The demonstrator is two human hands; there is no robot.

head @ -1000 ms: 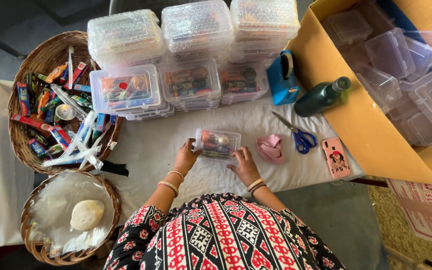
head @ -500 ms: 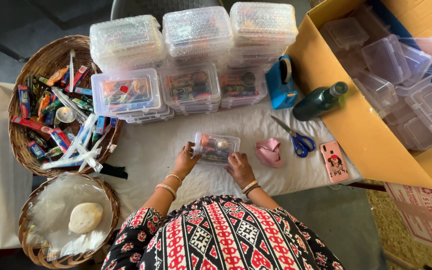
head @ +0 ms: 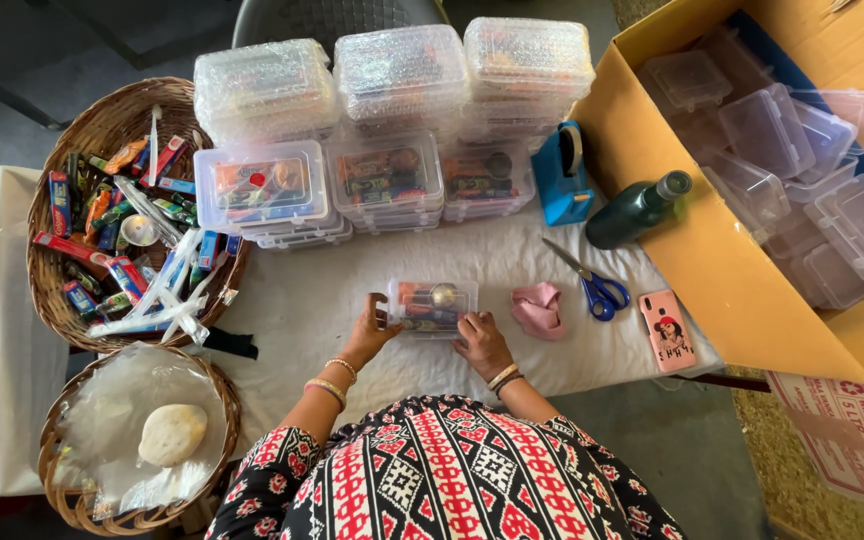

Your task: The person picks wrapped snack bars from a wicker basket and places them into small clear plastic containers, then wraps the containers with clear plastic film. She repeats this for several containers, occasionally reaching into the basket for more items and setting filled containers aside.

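Observation:
A small clear plastic box point(head: 432, 306) packed with colourful items rests on the white tablecloth point(head: 302, 300) in front of me. My left hand point(head: 370, 328) grips its left end, thumb up against the side. My right hand point(head: 480, 343) presses on the box's near right corner and lid. Bangles circle both wrists.
Stacks of filled clear boxes point(head: 392, 130), some bubble-wrapped, line the far side. A wicker basket point(head: 112, 220) of small packets sits left; another basket point(head: 142, 440) holds plastic and a pale round lump. Right: pink cloth point(head: 539, 308), scissors point(head: 592, 285), phone point(head: 666, 330), green bottle point(head: 637, 210), blue tape dispenser point(head: 562, 175), cardboard carton point(head: 752, 280) of empty boxes.
The box and both hands sit slightly nearer to me and lower than a second ago; my right hand has shifted onto the lid's near right corner.

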